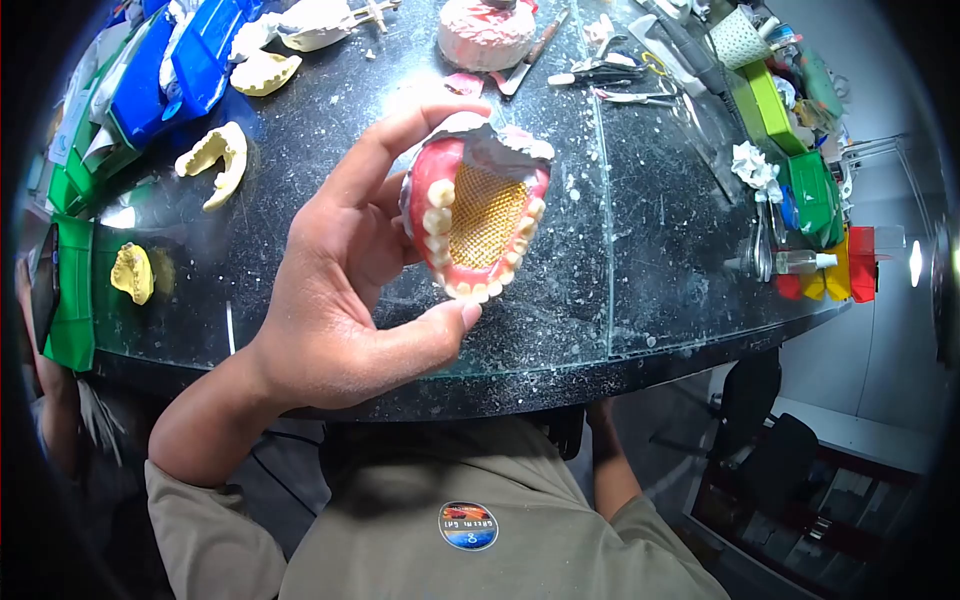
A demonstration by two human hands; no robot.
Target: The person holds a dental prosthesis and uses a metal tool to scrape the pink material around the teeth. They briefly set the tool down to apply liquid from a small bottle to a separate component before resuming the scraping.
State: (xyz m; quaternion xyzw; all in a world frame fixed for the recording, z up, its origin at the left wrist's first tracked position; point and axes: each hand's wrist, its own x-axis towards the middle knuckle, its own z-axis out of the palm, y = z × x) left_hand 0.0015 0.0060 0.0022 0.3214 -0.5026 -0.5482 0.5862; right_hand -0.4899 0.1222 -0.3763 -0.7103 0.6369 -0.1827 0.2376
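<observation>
My left hand (345,290) holds a denture model (475,215) upright above the near part of the table, thumb at its front teeth and fingers at its back edge and side. The model has pink gum material, a row of cream teeth and a gold mesh over the palate, with whitish plaster behind. My right forearm (610,465) hangs at the table's front edge, and the hand itself is hidden beneath it.
The dark table (530,345) bears plaster pieces (218,160) at left, a round pink-stained plaster block (487,38) and a knife (535,55) at the back, tools (615,75), green bins (815,195) and a small bottle (803,262) at right. Chairs (785,465) stand beyond.
</observation>
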